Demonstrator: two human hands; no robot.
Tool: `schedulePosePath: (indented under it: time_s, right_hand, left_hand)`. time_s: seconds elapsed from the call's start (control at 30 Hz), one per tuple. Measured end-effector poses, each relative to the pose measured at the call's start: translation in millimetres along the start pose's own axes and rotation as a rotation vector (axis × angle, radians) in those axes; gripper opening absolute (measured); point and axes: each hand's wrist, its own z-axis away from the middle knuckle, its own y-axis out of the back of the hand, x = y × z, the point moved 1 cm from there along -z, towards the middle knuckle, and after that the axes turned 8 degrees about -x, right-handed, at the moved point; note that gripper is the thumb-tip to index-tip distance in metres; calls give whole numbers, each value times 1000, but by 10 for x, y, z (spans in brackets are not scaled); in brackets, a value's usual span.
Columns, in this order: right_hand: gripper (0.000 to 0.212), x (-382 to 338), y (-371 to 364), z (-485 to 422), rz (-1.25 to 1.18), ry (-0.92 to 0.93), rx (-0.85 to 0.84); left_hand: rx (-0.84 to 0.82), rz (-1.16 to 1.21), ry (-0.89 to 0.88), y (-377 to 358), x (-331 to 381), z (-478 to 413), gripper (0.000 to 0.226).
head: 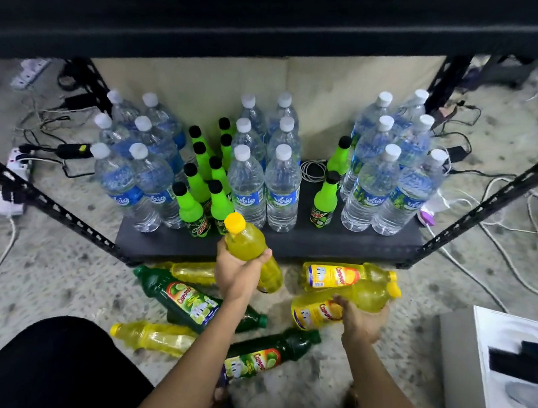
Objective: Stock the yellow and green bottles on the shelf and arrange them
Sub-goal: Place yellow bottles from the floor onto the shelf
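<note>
Nearest the camera there's a dark trouser knee [58, 367] at bottom left and a white box [462, 370] cut off by the right edge, and I can't tell what the black thing in it is. Everything sits on a speckled grey floor [57, 275]. Lying on it around the arms are a near yellow bottle [153, 337], two dark green bottles [180, 297], maybe a third tucked under one but that's hard to make out, and a far yellow bottle [192, 270] half hidden by the left wrist. The right hand [361, 321] is curled round a floor yellow bottle [370, 296] lying on its side, cap to the right, with a labelled yellow bottle [336, 276] just beyond it. The left hand [238, 273] grips a lifted yellow bottle [246, 241], tilted with its cap at the front edge of the shelf [290, 245]. That bottom shelf board holds three clusters of clear water bottles [282, 188], plus neon green bottles [192, 203] with black caps between them and a coiled white cable [312, 171]. Behind is a cardboard backing [206, 92], with cables and power strips [18, 166] strewn on the floor either side. The upper shelf [278, 24] is just a dark blur across the top.
</note>
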Motion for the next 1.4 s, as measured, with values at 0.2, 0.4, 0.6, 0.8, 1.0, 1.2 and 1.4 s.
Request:
schedulePosePath:
  time_s: [0.2, 0.4, 0.6, 0.8, 1.0, 1.2, 1.4]
  right_hand:
    - [82, -715, 269, 556, 309, 273, 116]
    - [96, -1670, 564, 1233, 341, 650, 37]
    - [87, -3062, 795, 2250, 294, 1021, -40]
    - [94, -4429, 804, 3218, 245, 1360, -80]
    - [106, -5350, 421, 3434, 335, 1485, -17]
    - [105, -5747, -10, 3100, 414, 1413, 55]
    - [110, -5954, -219, 2738, 418, 1335, 122]
  left_hand:
    - [-30, -35, -107, 327, 462, 346, 66]
    - [-47, -95, -349, 725, 1253, 815, 67]
    - [-63, -28, -717, 1091, 2357, 1305, 74]
    - [-48, 140, -973, 1395, 3723, 1546, 82]
    - [-6, 79, -989, 1320, 4851, 1507, 83]
    - [14, -29, -885, 935, 5307, 1059, 96]
    - [1, -12, -851, 525, 5419, 583, 85]
